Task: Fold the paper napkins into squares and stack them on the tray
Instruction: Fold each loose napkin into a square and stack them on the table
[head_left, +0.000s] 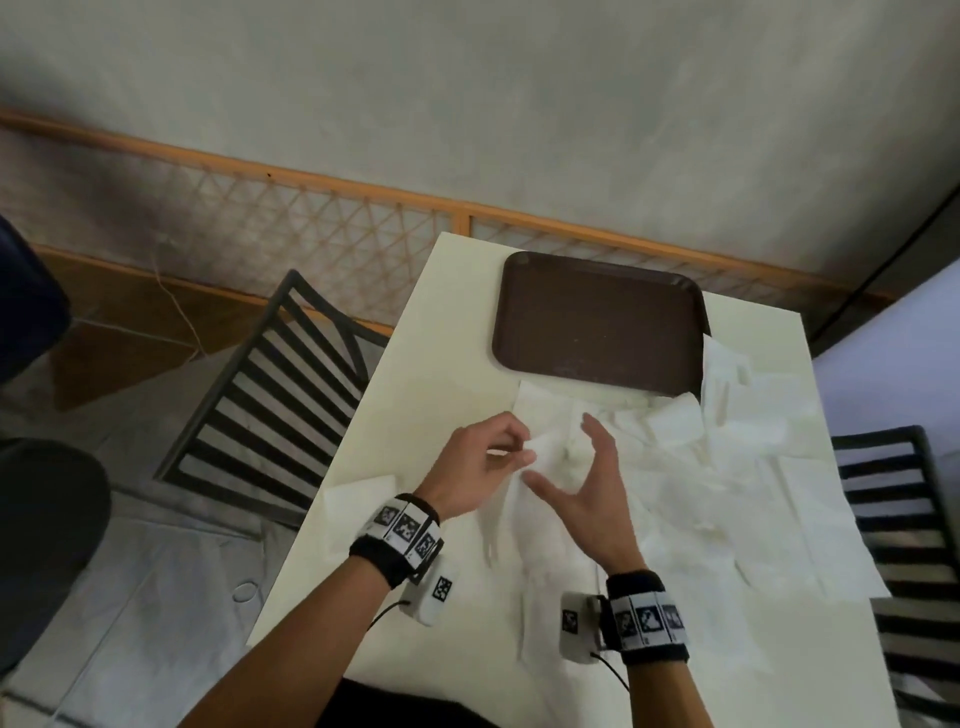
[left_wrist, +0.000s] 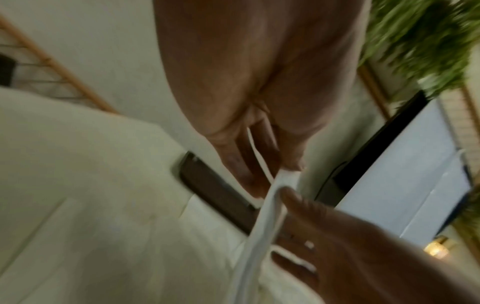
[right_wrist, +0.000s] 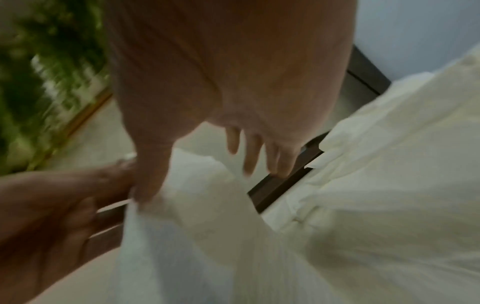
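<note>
head view, centre of the frame: the left hand (head_left: 480, 462) pinches the top edge of a lifted napkin (head_left: 511, 499) between thumb and fingertips, and the sheet hangs from that pinch down toward the lower part of the frame, its long axis running roughly from the grip back toward the person. the right hand (head_left: 589, 493) sits just to the right of the sheet with fingers spread and straight, the thumb near or touching the paper, holding nothing that i can make out. the left wrist view shows the same paper strip (left_wrist: 259, 216) caught between the left fingers (left_wrist: 241, 164), blurred. so the free edge lies below and right of the grip, and the right hand is the nearer one to take it; i judge the fold still has to be made. the tray (head_left: 597, 322), dark brown and holding no napkins, lies above the hands in the upper middle of the frame, well apart from the held sheet. a loose spread of napkins (head_left: 727, 467) covers the table (head_left: 415, 374) right of centre, some tucked against the tray's lower and right rims. black slatted chairs (head_left: 270, 395) stand at left and right edges, with a wooden lattice rail (head_left: 311, 218) across the upper left.
</note>
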